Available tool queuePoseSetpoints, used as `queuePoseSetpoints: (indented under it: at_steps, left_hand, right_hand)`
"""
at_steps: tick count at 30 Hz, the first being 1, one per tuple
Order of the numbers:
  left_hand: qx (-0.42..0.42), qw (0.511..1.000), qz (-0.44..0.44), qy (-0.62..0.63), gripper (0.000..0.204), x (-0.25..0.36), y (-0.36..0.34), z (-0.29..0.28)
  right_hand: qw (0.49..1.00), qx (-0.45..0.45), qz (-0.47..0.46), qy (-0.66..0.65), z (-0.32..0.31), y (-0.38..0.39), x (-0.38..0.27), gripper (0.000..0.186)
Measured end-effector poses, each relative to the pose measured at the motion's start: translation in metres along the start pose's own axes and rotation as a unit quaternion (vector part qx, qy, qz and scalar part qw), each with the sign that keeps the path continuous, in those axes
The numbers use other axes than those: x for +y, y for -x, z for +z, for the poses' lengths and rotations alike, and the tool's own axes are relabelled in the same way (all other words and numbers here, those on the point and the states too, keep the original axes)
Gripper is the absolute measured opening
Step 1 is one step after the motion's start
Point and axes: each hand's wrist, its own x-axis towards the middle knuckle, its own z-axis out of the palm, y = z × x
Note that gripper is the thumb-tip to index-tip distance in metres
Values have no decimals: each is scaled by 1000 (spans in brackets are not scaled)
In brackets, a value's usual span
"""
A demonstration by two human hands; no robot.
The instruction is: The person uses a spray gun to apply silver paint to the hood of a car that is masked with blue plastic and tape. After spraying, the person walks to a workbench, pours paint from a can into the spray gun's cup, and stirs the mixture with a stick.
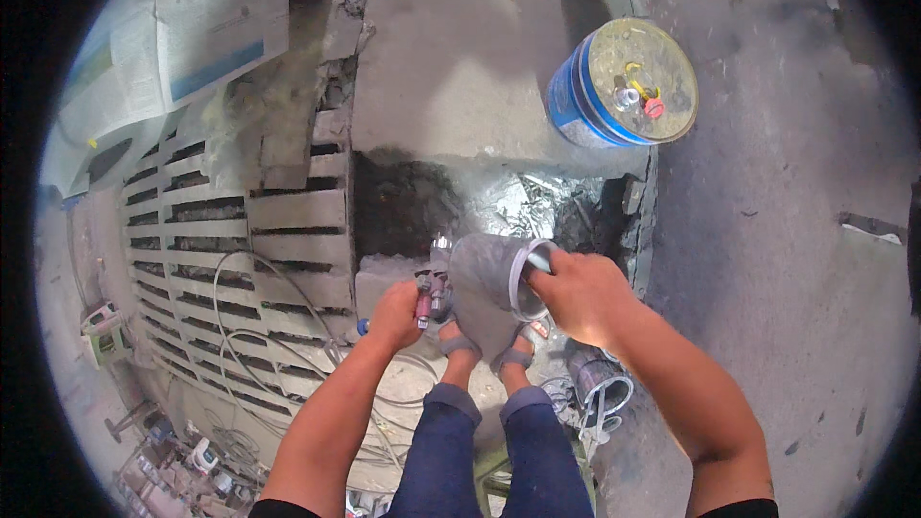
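Observation:
My left hand (393,315) is closed around a metal spray gun (436,290) with a reddish part, its front end facing away from me. A blue fitting (363,326) shows beside that hand. My right hand (585,295) grips a grey cylindrical sleeve (483,269) by its open rim, with the fingers reaching inside. The sleeve lies tilted on its side in the air, its far end close to the spray gun but seemingly apart from it. Beneath both hands is a dark pit (403,206) in the floor, partly filled with shiny crumpled material (523,206).
A blue drum (574,101) stands at the far right of the pit, small yellow, red and clear items on its lid. Another grey cylinder (602,379) lies by my right foot. Slotted floor grating (297,211) and a looped hose (219,297) are at left; printed sheets (216,29) hang beyond.

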Motion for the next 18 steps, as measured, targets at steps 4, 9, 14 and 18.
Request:
queuePoseSetpoints:
  at_steps: [4, 9, 14, 18]
  left_hand:
    - [8, 1000, 14, -14, 17, 6, 6, 6]
    - [14, 999, 29, -32, 19, 9, 5, 20]
    - [18, 997, 37, -67, 21, -1, 9, 42]
    - [20, 997, 42, -59, 19, 4, 1, 51]
  right_hand:
    - [998, -57, 37, -14, -41, 44, -8, 35]
    - [996, -60, 71, 12, -39, 97, 6, 35]
    - [987, 33, 125, -99, -44, 108, 1, 30]
    - [982, 19, 173, -73, -33, 123, 18, 26]
